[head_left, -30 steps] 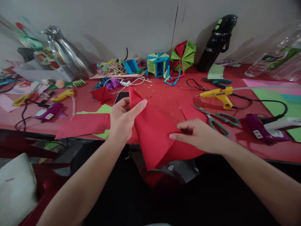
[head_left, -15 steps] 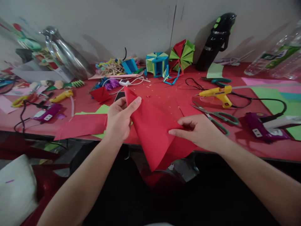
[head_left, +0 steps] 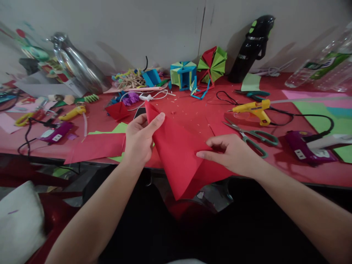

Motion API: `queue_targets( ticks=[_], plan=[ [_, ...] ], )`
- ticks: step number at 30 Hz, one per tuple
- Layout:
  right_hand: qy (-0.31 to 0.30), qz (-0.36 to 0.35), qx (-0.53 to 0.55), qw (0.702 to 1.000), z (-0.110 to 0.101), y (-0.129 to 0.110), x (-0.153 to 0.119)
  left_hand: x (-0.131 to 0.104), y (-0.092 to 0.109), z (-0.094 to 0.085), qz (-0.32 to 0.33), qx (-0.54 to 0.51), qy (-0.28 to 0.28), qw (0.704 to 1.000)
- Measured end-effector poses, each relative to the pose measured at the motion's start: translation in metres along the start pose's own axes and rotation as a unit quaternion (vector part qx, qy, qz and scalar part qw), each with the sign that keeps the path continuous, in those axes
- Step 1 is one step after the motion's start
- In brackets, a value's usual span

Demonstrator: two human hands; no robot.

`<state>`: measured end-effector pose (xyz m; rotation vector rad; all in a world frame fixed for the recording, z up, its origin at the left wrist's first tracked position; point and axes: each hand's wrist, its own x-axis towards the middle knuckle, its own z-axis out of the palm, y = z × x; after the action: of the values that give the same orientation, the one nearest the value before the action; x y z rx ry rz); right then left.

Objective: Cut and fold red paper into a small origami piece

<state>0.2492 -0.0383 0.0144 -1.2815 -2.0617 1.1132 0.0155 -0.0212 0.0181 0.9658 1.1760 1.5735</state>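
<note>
A sheet of red paper (head_left: 176, 157), bent over on itself, spans the gap between my hands at the table's front edge. My left hand (head_left: 141, 137) pinches its upper left corner, thumb on top and fingers behind. At the right side, my right hand (head_left: 228, 152) grips the paper's edge between thumb and forefinger. The lower corner hangs past the table edge. Left of my left hand lie another red sheet (head_left: 96, 146) and green paper (head_left: 119, 128). Green-handled scissors (head_left: 251, 137) rest just beyond my right hand.
A yellow glue gun (head_left: 254, 109) and a purple power strip (head_left: 308, 148) lie to the right. Folded paper models (head_left: 183, 75), a black bottle (head_left: 251, 49) and a steel jug (head_left: 79, 62) stand along the wall. Another yellow glue gun (head_left: 73, 113) lies left, with cords around.
Hardly anything differs. Both hands keep their hold on the red paper, and its lower right part has shifted slightly; the view has moved a touch.
</note>
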Motion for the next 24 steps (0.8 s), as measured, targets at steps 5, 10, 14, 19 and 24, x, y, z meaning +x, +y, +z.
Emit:
queue_targets(
  ticks=[5, 10, 14, 19, 24],
  plan=[
    [0.005, -0.004, -0.007, 1.000, 0.001, -0.001, 0.000, 0.000, 0.000, 0.001, 0.004, -0.001, 0.005, 1.000],
    [-0.001, 0.010, -0.002, 1.000, 0.002, -0.002, 0.000, 0.000, 0.000, 0.000, -0.001, -0.003, 0.006, 1.000],
    [-0.009, 0.011, 0.004, 1.000, 0.003, -0.001, 0.001, 0.001, -0.001, -0.001, -0.003, -0.012, -0.004, 1.000],
    [-0.044, 0.012, 0.005, 0.999, 0.003, 0.004, 0.000, 0.008, 0.002, -0.006, 0.004, -0.026, -0.008, 1.000],
    [-0.065, 0.023, 0.003, 0.998, -0.005, 0.013, 0.002, 0.012, 0.008, -0.014, -0.009, -0.032, -0.053, 0.998]
  ],
)
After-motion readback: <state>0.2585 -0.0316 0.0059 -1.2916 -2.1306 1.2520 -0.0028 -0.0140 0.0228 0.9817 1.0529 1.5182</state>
